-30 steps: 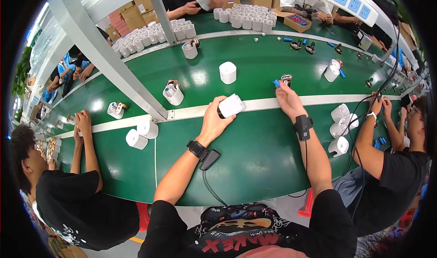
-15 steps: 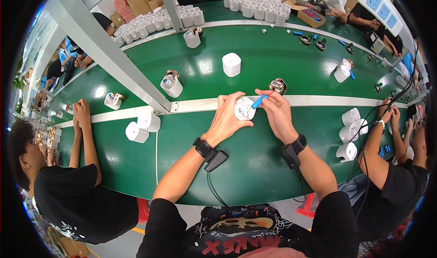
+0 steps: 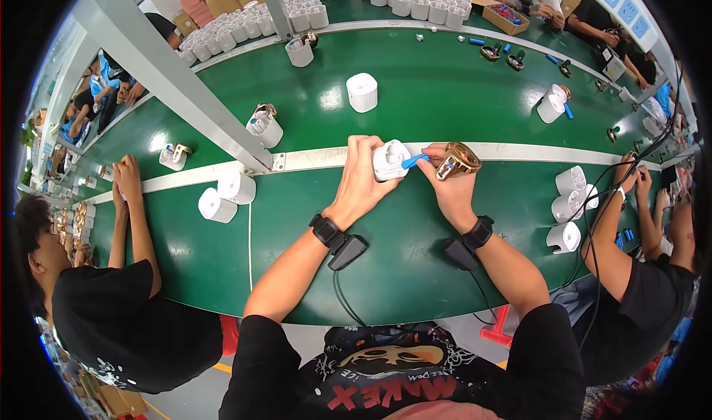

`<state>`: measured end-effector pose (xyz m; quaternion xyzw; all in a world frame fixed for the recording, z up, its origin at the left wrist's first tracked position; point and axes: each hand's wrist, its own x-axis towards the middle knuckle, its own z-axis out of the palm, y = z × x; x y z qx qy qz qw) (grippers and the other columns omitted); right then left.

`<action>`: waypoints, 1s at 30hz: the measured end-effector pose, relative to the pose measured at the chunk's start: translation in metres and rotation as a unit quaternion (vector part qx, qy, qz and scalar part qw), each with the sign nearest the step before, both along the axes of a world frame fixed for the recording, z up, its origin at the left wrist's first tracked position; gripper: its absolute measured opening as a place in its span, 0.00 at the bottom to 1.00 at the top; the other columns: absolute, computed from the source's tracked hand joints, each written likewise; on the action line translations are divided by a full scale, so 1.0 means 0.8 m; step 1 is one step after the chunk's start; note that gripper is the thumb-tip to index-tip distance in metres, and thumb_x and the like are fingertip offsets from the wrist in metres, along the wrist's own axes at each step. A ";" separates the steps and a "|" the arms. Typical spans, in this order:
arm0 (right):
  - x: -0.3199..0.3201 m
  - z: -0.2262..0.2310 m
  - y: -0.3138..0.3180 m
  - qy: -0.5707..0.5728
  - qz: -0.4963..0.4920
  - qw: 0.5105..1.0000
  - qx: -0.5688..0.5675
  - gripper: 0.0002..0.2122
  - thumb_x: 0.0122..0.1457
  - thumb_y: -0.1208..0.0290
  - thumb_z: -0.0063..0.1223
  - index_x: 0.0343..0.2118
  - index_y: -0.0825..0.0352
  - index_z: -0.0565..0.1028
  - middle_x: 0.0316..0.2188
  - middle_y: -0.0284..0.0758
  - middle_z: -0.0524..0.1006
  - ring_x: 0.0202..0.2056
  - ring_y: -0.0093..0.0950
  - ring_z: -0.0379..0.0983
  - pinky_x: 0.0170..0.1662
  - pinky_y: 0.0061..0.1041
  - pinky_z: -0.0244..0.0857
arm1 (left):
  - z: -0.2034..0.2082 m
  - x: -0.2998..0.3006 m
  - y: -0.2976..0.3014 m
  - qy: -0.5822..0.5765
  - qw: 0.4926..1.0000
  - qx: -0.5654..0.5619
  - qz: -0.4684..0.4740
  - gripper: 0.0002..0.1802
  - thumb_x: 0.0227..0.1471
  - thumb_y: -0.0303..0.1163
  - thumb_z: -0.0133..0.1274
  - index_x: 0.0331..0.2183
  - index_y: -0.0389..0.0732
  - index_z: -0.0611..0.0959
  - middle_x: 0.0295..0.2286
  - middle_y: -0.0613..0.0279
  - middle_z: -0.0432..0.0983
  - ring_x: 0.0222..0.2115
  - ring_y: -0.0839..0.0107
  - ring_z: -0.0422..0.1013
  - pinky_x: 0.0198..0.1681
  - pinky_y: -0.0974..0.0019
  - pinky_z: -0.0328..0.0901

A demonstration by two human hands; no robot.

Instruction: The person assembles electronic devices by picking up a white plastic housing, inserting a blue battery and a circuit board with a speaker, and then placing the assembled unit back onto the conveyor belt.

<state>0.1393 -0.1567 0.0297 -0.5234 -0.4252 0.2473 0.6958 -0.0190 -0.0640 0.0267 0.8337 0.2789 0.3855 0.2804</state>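
My left hand (image 3: pixel 356 186) grips a white ribbed plastic housing (image 3: pixel 387 162), tilted so its open end, with white inner parts, faces right. My right hand (image 3: pixel 454 197) pinches a slim blue cylinder (image 3: pixel 416 160), which looks like a battery cell, its left end at the housing's opening. Against the right hand's fingers rests a round gold-rimmed part (image 3: pixel 463 155) with small components on its side; whether wires join it to the cylinder I cannot tell. Both hands are over the pale rail along the green table.
White housings stand in a left pair (image 3: pixel 217 206) and a right group (image 3: pixel 569 206). Beyond the rail are a lone housing (image 3: pixel 362 94) and one with a gold part (image 3: pixel 265 127). A metal post (image 3: pixel 178 79) rises at left. Black cables (image 3: pixel 619 186) hang at right; co-workers sit both sides.
The gold-rimmed part, earlier lying behind my right hand, is now up against its fingers. The housing is turned more to the right and has shifted slightly left and up with the blue cylinder.
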 end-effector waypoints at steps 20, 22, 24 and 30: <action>0.000 -0.005 -0.001 -0.082 -0.022 0.996 -0.006 0.08 0.51 0.78 0.67 0.33 0.73 0.80 0.28 0.34 0.80 0.31 0.22 0.76 0.39 0.23 0.70 | -0.003 -0.002 0.003 0.015 0.997 0.064 0.030 0.37 0.31 0.27 0.71 0.44 0.37 0.68 0.41 0.52 0.67 0.42 0.54 0.63 0.47 0.56 0.63; 0.003 -0.016 0.000 -0.126 0.010 0.992 -0.027 0.06 0.54 0.79 0.62 0.34 0.74 0.80 0.31 0.34 0.78 0.32 0.21 0.74 0.39 0.22 0.68 | 0.000 -0.003 0.001 0.017 0.997 0.069 0.020 0.36 0.32 0.27 0.70 0.45 0.38 0.70 0.41 0.53 0.67 0.42 0.54 0.62 0.47 0.55 0.62; 0.002 -0.018 0.001 -0.148 0.028 0.988 -0.037 0.06 0.56 0.79 0.60 0.35 0.75 0.80 0.32 0.34 0.78 0.33 0.20 0.73 0.39 0.22 0.67 | 0.001 -0.004 0.000 0.022 0.997 0.079 0.000 0.36 0.32 0.27 0.70 0.45 0.39 0.72 0.41 0.55 0.68 0.43 0.54 0.62 0.48 0.55 0.62; -0.011 -0.013 -0.001 -0.209 0.097 0.971 -0.061 0.15 0.61 0.76 0.51 0.52 0.70 0.74 0.42 0.35 0.75 0.40 0.23 0.72 0.43 0.22 0.65 | -0.005 -0.004 0.007 -0.005 1.000 0.023 0.018 0.35 0.32 0.29 0.70 0.45 0.40 0.73 0.41 0.57 0.68 0.42 0.56 0.61 0.47 0.57 0.61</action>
